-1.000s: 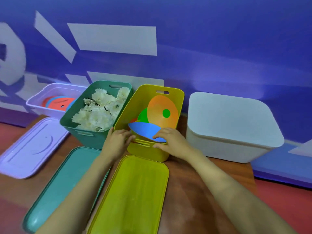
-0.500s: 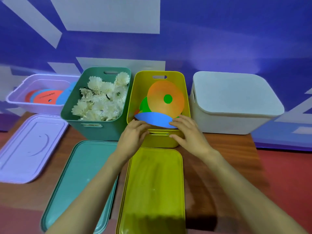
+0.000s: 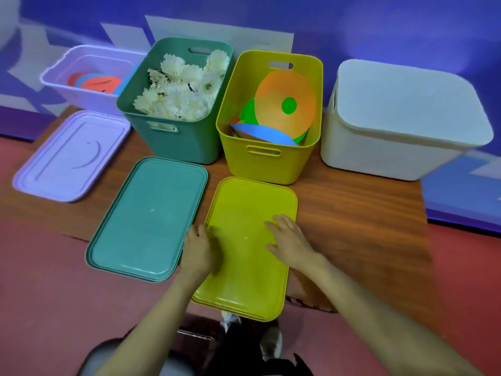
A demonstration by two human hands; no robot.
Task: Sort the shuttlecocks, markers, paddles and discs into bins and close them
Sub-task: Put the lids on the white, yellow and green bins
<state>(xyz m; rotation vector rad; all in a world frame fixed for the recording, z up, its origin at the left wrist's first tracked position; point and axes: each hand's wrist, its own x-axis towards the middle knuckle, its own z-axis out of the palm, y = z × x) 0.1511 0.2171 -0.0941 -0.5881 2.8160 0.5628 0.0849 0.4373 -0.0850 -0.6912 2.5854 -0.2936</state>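
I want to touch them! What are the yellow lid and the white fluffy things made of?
Yellow lid: probably plastic, smooth and faintly shiny, with a moulded stepped rim. Shuttlecocks: cream, frilly feather-like skirts; real feathers or synthetic, can't tell.

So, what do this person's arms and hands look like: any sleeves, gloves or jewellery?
The left hand and right hand are bare, with no gloves. The left forearm and right forearm are bare too; no sleeve reaches into view. No watch, bracelet or ring shows, though the picture is slightly blurred.
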